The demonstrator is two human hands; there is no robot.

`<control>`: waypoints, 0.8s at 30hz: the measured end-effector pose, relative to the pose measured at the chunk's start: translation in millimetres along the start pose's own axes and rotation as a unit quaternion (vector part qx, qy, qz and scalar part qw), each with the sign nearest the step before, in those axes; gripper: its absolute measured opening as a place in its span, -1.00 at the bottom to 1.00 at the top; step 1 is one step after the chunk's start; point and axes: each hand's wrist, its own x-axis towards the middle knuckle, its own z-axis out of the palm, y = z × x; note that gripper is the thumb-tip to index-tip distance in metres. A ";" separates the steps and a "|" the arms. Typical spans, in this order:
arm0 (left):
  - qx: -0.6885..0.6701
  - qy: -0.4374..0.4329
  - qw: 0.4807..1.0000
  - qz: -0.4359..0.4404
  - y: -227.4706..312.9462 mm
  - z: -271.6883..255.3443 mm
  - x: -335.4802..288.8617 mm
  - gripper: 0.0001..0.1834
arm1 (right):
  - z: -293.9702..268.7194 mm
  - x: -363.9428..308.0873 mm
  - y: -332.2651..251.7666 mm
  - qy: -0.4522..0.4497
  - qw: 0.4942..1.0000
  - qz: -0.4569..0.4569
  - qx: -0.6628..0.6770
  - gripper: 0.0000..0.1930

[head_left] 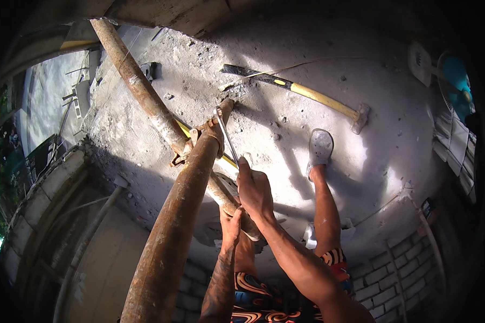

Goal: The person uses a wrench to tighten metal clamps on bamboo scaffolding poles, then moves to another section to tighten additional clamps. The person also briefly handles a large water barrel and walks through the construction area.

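A thick rusty scaffold pipe (170,237) rises toward me from the ground. A second scaffold pipe (137,81) crosses it, and a rusty scaffold clamp (195,142) sits where they meet. My right hand (255,189) is closed round a silver wrench (229,135), thumb laid along its shank. The wrench's far end is at the clamp's right side; whether it sits on a nut is unclear. My left hand (230,225) grips the crossing pipe close to its near end, just below my right hand. Part of that pipe runs hidden behind the thick one.
A sledgehammer (318,97) with a yellow and black handle lies on the dusty, rubble-strewn ground at upper right. A yellow strip (229,161) shows behind the pipes. My foot in a grey clog (320,148) stands at right. A block wall (385,293) is at lower right.
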 end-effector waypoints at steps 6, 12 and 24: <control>0.011 0.036 0.999 -0.029 -3.6 0.1 0.3 -0.57 | -49.1 60.2 38.3 -0.116 0.980 -0.149 -0.066 -0.36; 0.019 0.028 0.999 -0.022 -6.9 -4.5 -1.1 -0.57 | -53.5 106.9 54.7 -0.128 0.965 -0.216 -0.078 -0.38; 0.036 0.022 0.999 -0.012 -2.2 0.6 0.4 -0.60 | -18.1 200.1 27.7 -0.088 0.869 -0.466 -0.141 -0.60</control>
